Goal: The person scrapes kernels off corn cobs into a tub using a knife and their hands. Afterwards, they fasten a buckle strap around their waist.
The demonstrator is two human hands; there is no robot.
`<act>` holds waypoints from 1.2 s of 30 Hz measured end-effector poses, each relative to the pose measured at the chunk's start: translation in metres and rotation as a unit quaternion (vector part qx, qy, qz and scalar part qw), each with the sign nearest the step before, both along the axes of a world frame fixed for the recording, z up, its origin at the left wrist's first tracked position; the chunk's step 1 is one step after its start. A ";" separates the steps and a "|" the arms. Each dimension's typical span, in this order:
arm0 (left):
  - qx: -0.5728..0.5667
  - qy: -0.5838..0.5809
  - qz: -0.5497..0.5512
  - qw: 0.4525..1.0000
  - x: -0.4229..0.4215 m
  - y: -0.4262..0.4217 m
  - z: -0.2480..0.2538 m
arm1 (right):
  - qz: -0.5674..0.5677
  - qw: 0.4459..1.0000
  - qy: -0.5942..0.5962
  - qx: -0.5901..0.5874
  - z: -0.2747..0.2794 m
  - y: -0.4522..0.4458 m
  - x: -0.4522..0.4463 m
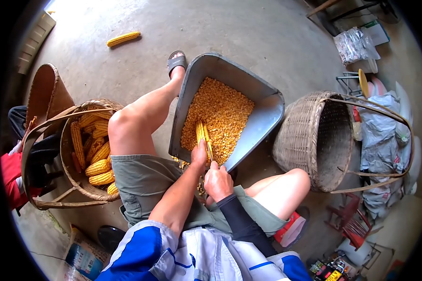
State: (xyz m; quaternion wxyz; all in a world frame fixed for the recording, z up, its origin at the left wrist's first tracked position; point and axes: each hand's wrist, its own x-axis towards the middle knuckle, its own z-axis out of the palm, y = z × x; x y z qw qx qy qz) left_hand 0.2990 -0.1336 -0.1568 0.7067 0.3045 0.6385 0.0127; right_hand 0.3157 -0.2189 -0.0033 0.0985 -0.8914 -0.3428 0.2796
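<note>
My left hand is closed round the lower end of a yellow corn cob, which points away from me over the metal bin. In my right hand, a fist just below and to the right, is a thin pointed metal tool; its handle is hidden in the fingers. The tip of this tool lies against or close beside the cob. Loose corn kernels cover much of the floor of the grey metal bin, which sits between my legs.
On my left, a wicker basket holds several corn cobs. A tipped wicker basket lies on the right, near plastic sacks and a small red chair. One cob rests on the concrete floor. Another person's red sleeve shows far left.
</note>
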 end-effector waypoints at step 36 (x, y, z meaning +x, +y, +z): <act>0.005 -0.025 -0.002 1.000 -0.007 -0.020 -0.060 | -0.060 0.997 0.039 0.023 -0.083 0.059 0.054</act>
